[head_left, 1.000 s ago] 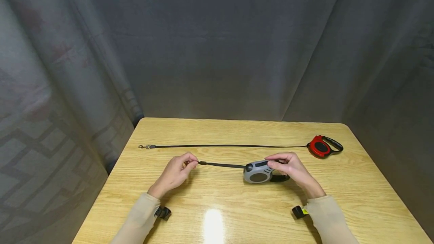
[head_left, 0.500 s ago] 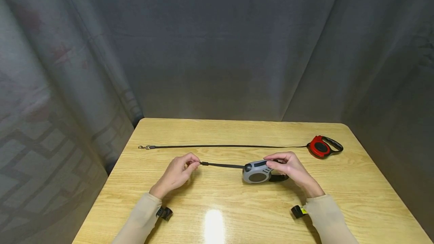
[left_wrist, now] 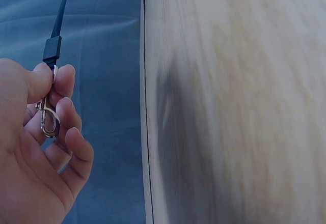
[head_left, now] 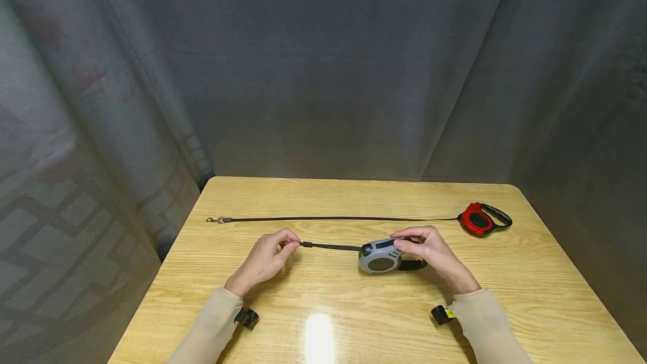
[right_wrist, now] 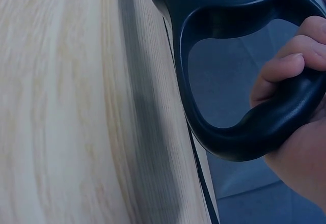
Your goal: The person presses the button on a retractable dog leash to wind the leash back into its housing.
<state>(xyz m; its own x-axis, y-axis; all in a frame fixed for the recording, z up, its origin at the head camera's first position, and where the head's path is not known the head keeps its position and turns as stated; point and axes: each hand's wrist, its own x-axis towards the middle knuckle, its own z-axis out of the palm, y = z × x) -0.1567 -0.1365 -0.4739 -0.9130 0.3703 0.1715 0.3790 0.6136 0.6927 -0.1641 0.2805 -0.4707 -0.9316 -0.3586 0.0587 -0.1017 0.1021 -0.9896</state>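
My right hand grips a grey retractable dog leash from above, with fingers curled round its black handle in the right wrist view. From the leash's left end a short black strap runs nearly straight to my left hand. There the thumb and forefinger pinch the metal snap hook close to its black end sleeve. In the left wrist view the hook hangs down across the palm side, the other fingers loosely bent behind it.
Farther back lies a red retractable leash with a black handle. Its black strap stretches left across the wooden table, ending in a metal snap hook. Grey curtains stand behind and beside the table.
My right hand and the grey leash have shifted slightly left, and my left hand slightly right. The strap between them is a little shorter. The red leash stays where it was.
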